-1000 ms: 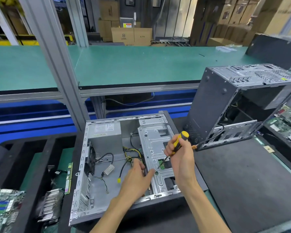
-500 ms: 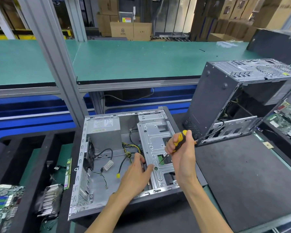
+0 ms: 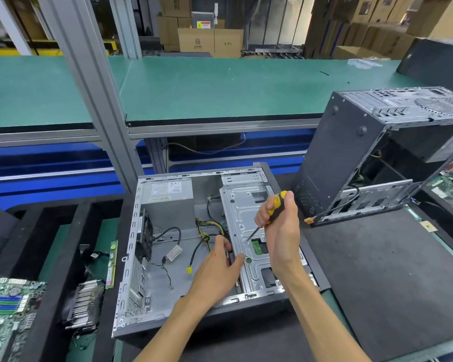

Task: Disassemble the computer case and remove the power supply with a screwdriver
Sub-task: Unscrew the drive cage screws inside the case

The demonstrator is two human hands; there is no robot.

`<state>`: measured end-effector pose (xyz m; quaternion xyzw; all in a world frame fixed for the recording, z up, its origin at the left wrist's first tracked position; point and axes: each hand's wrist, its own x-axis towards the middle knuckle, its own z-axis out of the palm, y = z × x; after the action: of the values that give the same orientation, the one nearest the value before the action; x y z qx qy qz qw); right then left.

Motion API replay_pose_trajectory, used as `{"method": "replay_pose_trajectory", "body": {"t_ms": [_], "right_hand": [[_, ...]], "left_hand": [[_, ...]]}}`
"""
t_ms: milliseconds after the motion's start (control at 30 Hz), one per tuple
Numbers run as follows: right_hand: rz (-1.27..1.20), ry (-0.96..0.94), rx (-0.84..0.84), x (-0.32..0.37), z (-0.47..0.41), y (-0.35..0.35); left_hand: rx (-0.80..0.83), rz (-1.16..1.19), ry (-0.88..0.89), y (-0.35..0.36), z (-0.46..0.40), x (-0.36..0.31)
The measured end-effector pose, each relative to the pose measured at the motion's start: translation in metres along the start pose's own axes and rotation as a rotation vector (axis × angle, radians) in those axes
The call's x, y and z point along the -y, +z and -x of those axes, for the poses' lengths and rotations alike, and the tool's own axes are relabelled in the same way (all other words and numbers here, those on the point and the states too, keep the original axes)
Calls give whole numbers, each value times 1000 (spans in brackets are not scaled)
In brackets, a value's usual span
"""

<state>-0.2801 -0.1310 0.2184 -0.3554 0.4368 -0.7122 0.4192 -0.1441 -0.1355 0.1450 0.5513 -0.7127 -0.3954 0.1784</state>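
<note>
Screwdriver (image 3: 271, 210), gripped in right hand (image 3: 281, 231), has dropped onto bracket (image 3: 246, 220) screw; left hand (image 3: 217, 267) still grips bracket edge; loosening can begin.

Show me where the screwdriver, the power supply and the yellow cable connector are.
screwdriver (image 3: 274, 208), head view, on its yellow-and-black handle.
power supply (image 3: 168, 205), head view, on its grey side below the label.
yellow cable connector (image 3: 189, 269), head view, on the plug's body.

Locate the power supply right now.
Head view: the power supply sits in the open case's far-left corner, left of the drive cage, cables trailing toward the left hand.
</note>
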Motion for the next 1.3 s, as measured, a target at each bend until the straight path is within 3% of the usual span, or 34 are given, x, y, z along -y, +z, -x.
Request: {"method": "replay_pose_trajectory", "body": {"t_ms": [500, 1067, 1300], "right_hand": [[69, 8, 7, -12, -4, -2], [126, 114, 309, -10, -23, 9], [123, 156, 270, -7, -27, 12]], "left_hand": [[-4, -3, 1, 2, -2, 3], [-16, -21, 0, 3, -3, 5], [-11, -18, 7, 3, -2, 4]]}}
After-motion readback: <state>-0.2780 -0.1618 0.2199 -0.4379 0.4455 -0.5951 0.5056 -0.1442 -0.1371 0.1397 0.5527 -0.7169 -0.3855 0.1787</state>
